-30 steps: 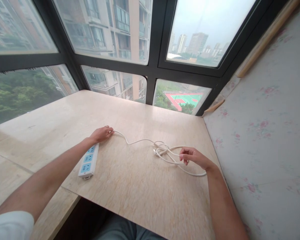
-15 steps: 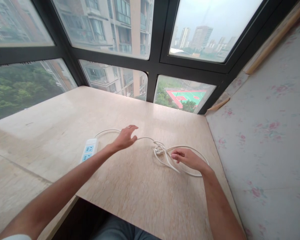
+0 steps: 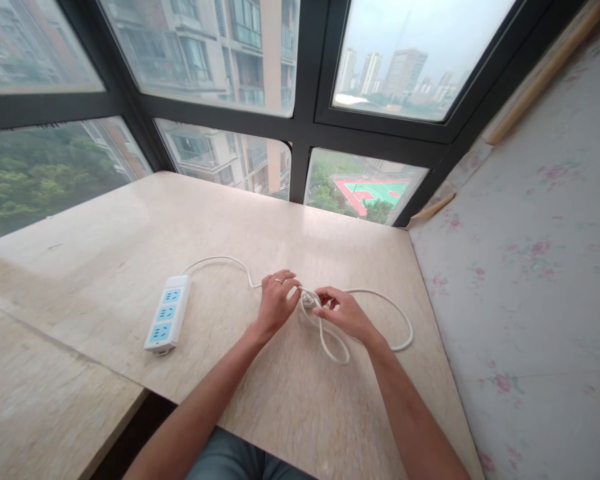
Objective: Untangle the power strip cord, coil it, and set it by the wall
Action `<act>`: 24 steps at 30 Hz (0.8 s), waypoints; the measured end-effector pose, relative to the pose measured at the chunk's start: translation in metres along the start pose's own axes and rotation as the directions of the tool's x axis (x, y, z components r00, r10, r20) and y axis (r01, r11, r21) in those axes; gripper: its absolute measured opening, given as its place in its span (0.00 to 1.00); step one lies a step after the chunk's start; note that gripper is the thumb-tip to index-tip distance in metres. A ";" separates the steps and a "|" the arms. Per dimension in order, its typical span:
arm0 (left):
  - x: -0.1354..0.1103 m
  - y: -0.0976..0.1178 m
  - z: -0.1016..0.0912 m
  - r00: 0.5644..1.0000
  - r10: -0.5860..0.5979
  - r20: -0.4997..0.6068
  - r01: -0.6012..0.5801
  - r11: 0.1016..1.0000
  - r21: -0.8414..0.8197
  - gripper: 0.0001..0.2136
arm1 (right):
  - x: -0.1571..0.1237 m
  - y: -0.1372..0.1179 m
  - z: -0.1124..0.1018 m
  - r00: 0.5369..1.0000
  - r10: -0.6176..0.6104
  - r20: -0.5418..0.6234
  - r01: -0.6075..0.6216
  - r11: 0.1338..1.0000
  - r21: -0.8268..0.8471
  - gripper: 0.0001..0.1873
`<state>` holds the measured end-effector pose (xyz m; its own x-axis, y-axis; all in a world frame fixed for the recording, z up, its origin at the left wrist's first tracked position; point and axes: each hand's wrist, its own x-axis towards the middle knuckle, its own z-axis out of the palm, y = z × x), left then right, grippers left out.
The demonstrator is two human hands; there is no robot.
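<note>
A white power strip (image 3: 167, 313) with blue socket faces lies on the stone-topped surface, left of both hands. Its white cord (image 3: 405, 320) runs rightward into a loose tangle with loops, where part of a plug (image 3: 307, 300) shows between the hands. My left hand (image 3: 279, 297), wearing a ring, is closed on the cord at the tangle's left side, thumb against the fingers. From the right, my right hand (image 3: 343, 310) pinches the tangled cord close to the plug. One loop hangs out toward me below the hands, and another spreads to the right.
The pale stone top (image 3: 120, 233) has a seam at the left and a front edge near my legs (image 3: 235, 457). Dark-framed windows (image 3: 305, 133) border its back. A floral-papered wall (image 3: 520, 300) rises along the right side.
My left hand has moved right along the cord to the tangle and closed on it. My right hand has shifted left onto the tangle. The whole power strip is now uncovered.
</note>
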<state>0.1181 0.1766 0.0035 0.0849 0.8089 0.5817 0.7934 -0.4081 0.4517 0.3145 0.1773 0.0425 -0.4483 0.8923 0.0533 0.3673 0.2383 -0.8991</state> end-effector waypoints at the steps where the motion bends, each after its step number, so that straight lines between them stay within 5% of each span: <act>1: -0.003 0.000 -0.002 0.998 0.021 -0.061 -0.024 0.999 -0.046 0.03 | -0.001 -0.004 -0.002 0.999 -0.013 0.053 0.009 0.998 0.063 0.14; 4: -0.013 0.003 -0.009 0.970 0.063 -0.233 -0.105 0.980 -0.169 0.04 | -0.004 -0.011 -0.003 0.989 -0.021 0.150 -0.023 0.959 0.284 0.15; 8: -0.026 0.013 -0.016 0.934 0.026 -0.357 -0.129 0.954 -0.269 0.05 | -0.002 -0.011 0.007 0.996 0.065 0.057 -0.082 0.913 0.400 0.20; 11: -0.033 0.023 -0.016 0.916 -0.033 -0.401 -0.100 0.947 -0.306 0.04 | 0.000 -0.011 0.013 0.995 0.100 0.004 -0.094 0.925 0.368 0.22; 17: -0.045 0.033 -0.010 0.878 -0.157 -0.453 -0.036 0.920 -0.389 0.06 | -0.004 -0.019 0.014 0.977 0.064 0.203 -0.156 0.863 0.480 0.20; 24: -0.053 0.031 -0.019 0.887 -0.089 -0.454 -0.047 0.959 -0.280 0.07 | -0.005 -0.019 0.014 0.977 0.060 0.203 -0.165 0.816 0.553 0.18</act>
<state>0.1266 0.1132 -0.0009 -0.2685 0.5616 0.7826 0.5877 -0.5482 0.5951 0.2988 0.1626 0.0529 -0.5817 0.8084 -0.0898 -0.0772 -0.1648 -0.9833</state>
